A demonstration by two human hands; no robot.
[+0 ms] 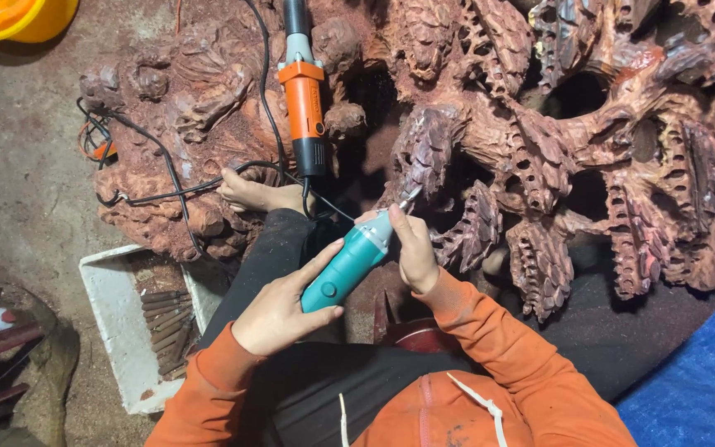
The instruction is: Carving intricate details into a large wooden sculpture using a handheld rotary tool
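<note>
Bare dusty floor [18, 165] below, blue tarp [697, 372] at right edge. I see the left hand [279, 310] wrapped around the rear of a teal rotary tool [347, 265], fingers curled over its body. Right hand [411, 248] pinches the tool's nose, thumb on top, wrist bent inward. Tool angles up to the right; its bit touches the reddish wood carving [539, 141], just beside a scaled lobe.

Counts: two power tools, the teal one and an orange grinder [305, 103] lying on the carving; one white tray [113, 323] of chisels, number unclear; one bare foot [254, 192] on the wood.

Bit tip blurred. Carving cut off at top and right. Yellow bucket [14, 16] cropped at top left. Black cords [167, 165] tangle, ends hidden.
</note>
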